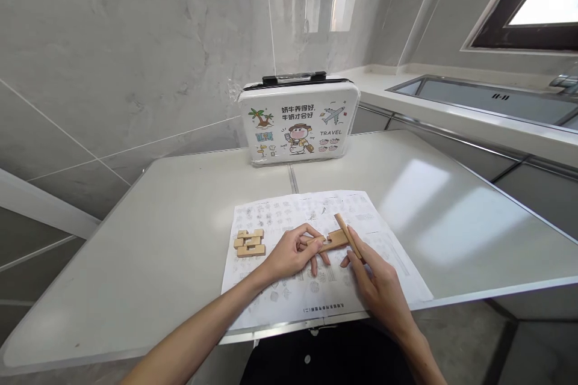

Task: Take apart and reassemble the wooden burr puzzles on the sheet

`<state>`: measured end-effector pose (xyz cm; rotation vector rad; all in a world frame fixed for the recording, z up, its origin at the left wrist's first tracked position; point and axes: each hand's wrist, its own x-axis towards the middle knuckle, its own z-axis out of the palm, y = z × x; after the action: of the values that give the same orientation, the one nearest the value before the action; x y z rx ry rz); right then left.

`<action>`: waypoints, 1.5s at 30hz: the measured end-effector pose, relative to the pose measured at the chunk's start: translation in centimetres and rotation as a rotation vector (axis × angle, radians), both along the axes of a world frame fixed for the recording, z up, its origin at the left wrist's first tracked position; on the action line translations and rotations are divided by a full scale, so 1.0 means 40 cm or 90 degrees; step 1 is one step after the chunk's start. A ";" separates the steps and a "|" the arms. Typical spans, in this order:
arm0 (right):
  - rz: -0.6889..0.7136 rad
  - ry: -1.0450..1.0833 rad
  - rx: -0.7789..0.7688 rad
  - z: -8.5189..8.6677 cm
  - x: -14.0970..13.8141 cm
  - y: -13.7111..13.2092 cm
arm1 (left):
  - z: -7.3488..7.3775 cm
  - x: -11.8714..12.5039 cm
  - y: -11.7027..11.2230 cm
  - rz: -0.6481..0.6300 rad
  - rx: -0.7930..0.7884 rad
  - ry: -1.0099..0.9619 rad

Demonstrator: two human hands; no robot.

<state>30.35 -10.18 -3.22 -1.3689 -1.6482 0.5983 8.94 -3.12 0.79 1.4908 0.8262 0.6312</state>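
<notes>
My left hand pinches a notched wooden puzzle piece and holds it just above a printed instruction sheet. My right hand grips a long thin wooden stick, whose lower part rests against that notched piece. Both hands have their fingers closed on the wood. To the left of my left hand, a small stack of several wooden puzzle pieces lies on the sheet's left edge, untouched.
The sheet lies on a white table near its front edge. A white case with cartoon prints and a black handle stands at the table's back against the grey tiled wall. A counter with a sink runs along the right.
</notes>
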 end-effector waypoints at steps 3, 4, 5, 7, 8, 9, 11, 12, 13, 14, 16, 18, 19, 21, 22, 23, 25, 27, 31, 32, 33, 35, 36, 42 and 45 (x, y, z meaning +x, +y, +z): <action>0.008 -0.019 0.004 0.003 -0.006 0.001 | 0.001 0.004 -0.002 -0.004 -0.011 -0.005; 0.022 -0.029 0.012 0.006 -0.010 0.001 | 0.000 0.005 -0.002 -0.005 -0.011 -0.006; 0.042 -0.040 0.020 0.008 -0.014 0.002 | 0.000 0.007 -0.003 -0.005 -0.009 -0.006; 0.085 -0.059 0.031 0.011 -0.021 0.002 | -0.001 0.010 -0.004 -0.005 -0.004 -0.006; 0.099 -0.065 0.034 0.011 -0.024 0.002 | -0.002 0.011 -0.004 -0.005 -0.001 -0.006; 0.102 -0.068 0.036 0.009 -0.025 0.001 | -0.004 0.012 -0.004 -0.007 0.002 -0.007; 0.087 -0.070 0.037 0.004 -0.027 -0.001 | -0.006 0.013 -0.005 -0.015 0.011 -0.015; 0.072 -0.069 0.035 0.001 -0.026 -0.003 | -0.008 0.014 -0.006 -0.018 0.016 -0.020; 0.058 -0.068 0.034 -0.001 -0.026 -0.004 | -0.008 0.015 -0.007 -0.021 0.020 -0.025; 0.045 -0.067 0.032 -0.003 -0.025 -0.005 | -0.009 0.016 -0.008 -0.023 0.021 -0.029; 0.025 -0.066 0.031 -0.005 -0.024 -0.007 | -0.008 0.019 -0.012 -0.023 0.017 -0.031; 0.013 -0.065 0.030 -0.005 -0.025 -0.008 | -0.006 0.023 -0.018 -0.018 0.009 -0.027; 0.006 -0.063 0.028 -0.004 -0.025 -0.009 | -0.004 0.026 -0.021 -0.016 0.008 -0.022; -0.004 -0.056 0.024 -0.004 -0.026 -0.009 | -0.002 0.031 -0.029 -0.012 0.016 -0.013; -0.008 -0.052 0.023 -0.003 -0.026 -0.009 | -0.001 0.034 -0.033 -0.010 0.023 -0.012; -0.009 -0.048 0.021 -0.003 -0.026 -0.008 | -0.001 0.036 -0.036 -0.006 0.029 -0.012; -0.004 -0.042 0.019 -0.002 -0.026 -0.007 | -0.001 0.039 -0.040 0.000 0.035 -0.017; 0.003 -0.040 0.020 -0.001 -0.025 -0.006 | 0.000 0.040 -0.041 0.002 0.039 -0.018; 0.009 -0.038 0.019 0.000 -0.023 -0.003 | 0.004 0.039 -0.040 0.000 0.050 -0.006; 0.008 -0.037 0.017 0.000 -0.023 -0.003 | 0.006 0.038 -0.040 0.000 0.052 -0.004; 0.007 -0.037 0.016 0.000 -0.023 -0.003 | 0.007 0.038 -0.040 0.000 0.053 -0.002; 0.005 -0.039 0.019 0.001 -0.023 -0.003 | 0.008 0.038 -0.040 0.000 0.054 -0.002; 0.005 -0.042 0.022 0.001 -0.024 -0.003 | 0.008 0.037 -0.040 -0.001 0.055 -0.001; -0.054 -0.037 0.040 -0.002 -0.024 0.001 | 0.003 0.027 -0.028 0.009 0.066 0.007; -0.064 -0.052 0.046 -0.011 -0.022 0.009 | 0.006 0.021 -0.018 0.051 0.062 0.011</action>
<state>29.48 -9.81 -3.65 -1.4301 -1.6384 0.4252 9.76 -3.86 1.05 1.5583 0.8829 0.7275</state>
